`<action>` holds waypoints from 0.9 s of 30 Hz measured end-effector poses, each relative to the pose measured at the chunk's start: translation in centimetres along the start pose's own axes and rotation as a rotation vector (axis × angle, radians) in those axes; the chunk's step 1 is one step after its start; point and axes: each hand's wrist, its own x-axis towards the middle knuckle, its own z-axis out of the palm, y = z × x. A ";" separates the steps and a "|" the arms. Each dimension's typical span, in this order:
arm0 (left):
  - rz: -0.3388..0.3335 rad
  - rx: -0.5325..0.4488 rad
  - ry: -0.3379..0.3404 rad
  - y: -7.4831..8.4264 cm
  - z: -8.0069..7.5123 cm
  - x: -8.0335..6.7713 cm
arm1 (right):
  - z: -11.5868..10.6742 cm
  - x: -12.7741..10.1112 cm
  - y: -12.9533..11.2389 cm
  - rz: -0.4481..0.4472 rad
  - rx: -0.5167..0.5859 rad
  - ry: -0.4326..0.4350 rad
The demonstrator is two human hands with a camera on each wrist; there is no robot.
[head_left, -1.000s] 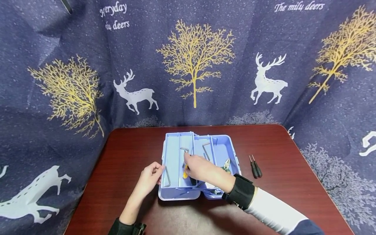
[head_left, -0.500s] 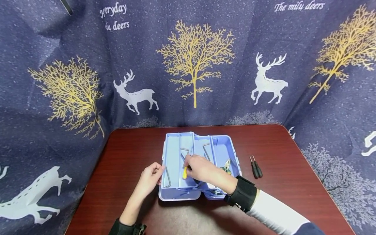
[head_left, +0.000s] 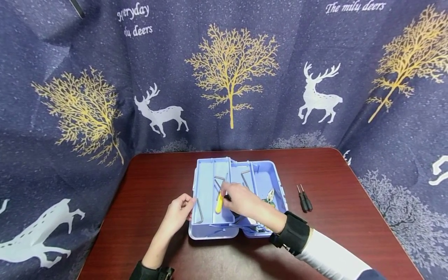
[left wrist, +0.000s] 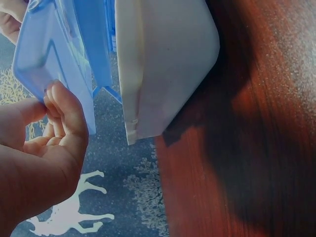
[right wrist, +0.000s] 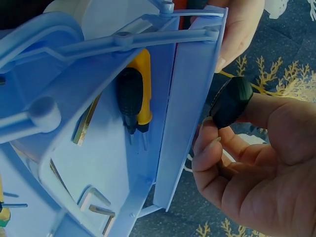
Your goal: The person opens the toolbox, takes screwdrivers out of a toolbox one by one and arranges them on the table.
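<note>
A blue cantilever toolbox (head_left: 204,171) stands unfolded on the table. My left hand (head_left: 180,212) pinches the left rim of its raised tray (left wrist: 37,64) between thumb and fingers. Over that tray's right compartment, my right hand (head_left: 241,198) grips a screwdriver by its black handle (right wrist: 232,101); its shaft is hidden in the right wrist view. Beside the fingers lies a yellow screwdriver handle (head_left: 219,203) in the tray. Hex keys (head_left: 200,212) lie in the tray's left compartment and near the right fingertips. In the right wrist view, a black-handled screwdriver (right wrist: 130,96) lies against a yellow one (right wrist: 144,84).
Two black-handled screwdrivers (head_left: 304,200) lie on the red-brown table (head_left: 157,175) right of the toolbox. Green-handled pliers (head_left: 270,195) sit in the toolbox's right part. Another hex key (head_left: 245,179) lies in the middle tray. A patterned dark blue curtain (head_left: 266,136) hangs behind.
The right hand has shifted slightly rightward and toward the front, uncovering more of the yellow handle and the hex key near the fingertips. The left hand stays at the tray rim.
</note>
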 end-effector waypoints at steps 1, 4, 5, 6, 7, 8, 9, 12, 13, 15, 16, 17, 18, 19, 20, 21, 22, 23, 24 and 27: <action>-0.002 0.001 0.001 0.0 0.0 0.0 | 0.0 0.0 0.1 -0.001 -0.001 0.006; -0.003 0.004 -0.003 0.0 0.0 -0.1 | 0.0 -0.1 0.2 -0.005 -0.003 0.023; -0.001 0.006 -0.006 0.1 0.0 -0.1 | 0.0 -0.1 0.2 -0.002 -0.003 0.023; 0.001 0.004 -0.009 0.1 -0.1 -0.1 | 0.0 -0.2 0.3 0.000 -0.004 0.025; 0.005 0.002 -0.012 0.1 -0.1 -0.1 | -0.1 -0.2 0.3 0.002 -0.005 0.029; 0.008 -0.002 -0.014 0.2 -0.1 -0.2 | -0.2 -0.3 0.3 0.004 -0.005 0.031; 0.012 -0.005 -0.015 0.2 -0.2 -0.2 | -0.2 -0.4 0.2 0.009 -0.004 0.032; 0.018 -0.010 -0.017 0.1 -0.2 -0.2 | -0.6 -0.8 0.2 0.030 -0.005 0.034; 0.023 -0.008 -0.016 0.1 -0.2 -0.2 | -0.8 -0.9 0.2 0.035 -0.007 0.037; 0.028 -0.002 -0.013 0.0 -0.2 -0.1 | -1.0 -1.3 0.2 0.041 -0.007 0.047; 0.030 0.001 -0.012 -0.1 -0.2 -0.1 | -1.2 -1.5 0.3 0.040 -0.008 0.053; 0.034 0.002 -0.011 -0.1 -0.2 -0.1 | -1.3 -1.7 0.4 0.037 -0.010 0.061; 0.035 0.006 -0.009 -0.1 -0.2 -0.1 | -1.4 -2.0 0.5 0.034 -0.008 0.068; 0.038 0.008 -0.008 -0.1 -0.2 -0.1 | -1.5 -2.2 0.7 0.035 -0.011 0.073; 0.034 0.010 -0.008 -0.1 -0.2 -0.1 | -1.6 -2.4 1.0 0.033 -0.013 0.078; 0.033 0.010 -0.008 -0.2 -0.2 -0.1 | -1.8 -2.7 1.2 0.037 -0.011 0.083; 0.031 0.011 -0.011 -0.2 -0.2 0.0 | -1.9 -2.9 1.4 0.040 -0.008 0.086; 0.030 0.010 -0.012 -0.2 -0.2 0.0 | -2.0 -3.2 1.7 0.047 -0.001 0.087; 0.028 0.010 -0.013 -0.2 -0.2 0.0 | -2.2 -3.5 2.0 0.049 0.003 0.091; 0.023 0.011 -0.015 -0.3 -0.2 0.0 | -2.7 -4.3 2.6 0.087 0.008 0.110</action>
